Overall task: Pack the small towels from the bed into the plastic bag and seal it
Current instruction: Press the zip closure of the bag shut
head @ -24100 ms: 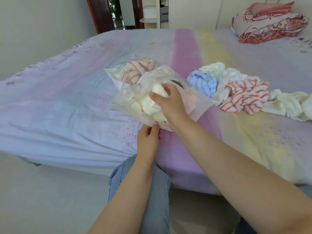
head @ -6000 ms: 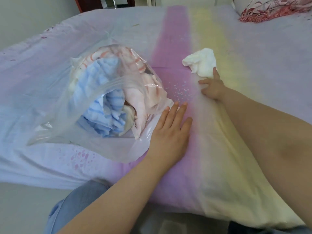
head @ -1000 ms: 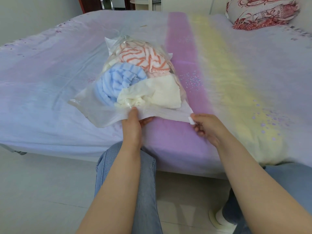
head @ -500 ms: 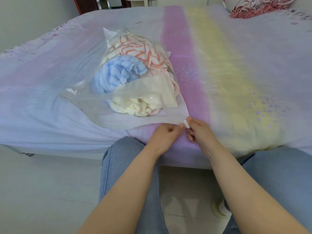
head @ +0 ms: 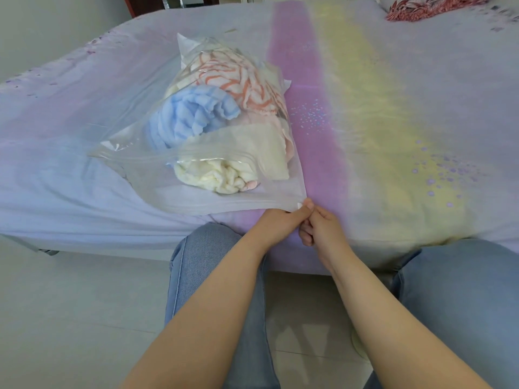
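The plastic bag (head: 224,192) lies on the bed (head: 393,108), stuffed with the small towels (head: 196,119) (blue, cream, orange-striped). The left hand (head: 276,223) and the right hand (head: 323,228) meet at its near right corner, both pinching the mouth strip there.

The person is wearing light blue jeans (head: 213,276) with a visible side seam; both forearms are showing bare, without sleeves, and the left hand (head: 278,223) and right hand (head: 323,228) are wearing nothing.
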